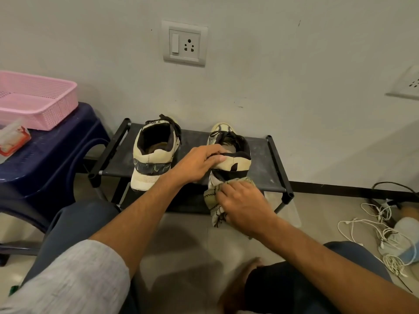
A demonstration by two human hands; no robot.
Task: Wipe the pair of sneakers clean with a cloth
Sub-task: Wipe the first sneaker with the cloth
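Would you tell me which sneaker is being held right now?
The right-hand sneaker: the left hand grips its heel collar and the right hand holds the cloth to its heel; the left-hand sneaker stands untouched.

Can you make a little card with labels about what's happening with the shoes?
left hand: grips the heel of the right-side sneaker
right hand: holds the cloth against that sneaker's heel
other sneaker: stands untouched on the left
support: both sneakers on a black rack
nearby: pink basket on a blue stool

cream sneakers [154, 155] heels-forward on rack, checked cloth [214, 200] against right heel
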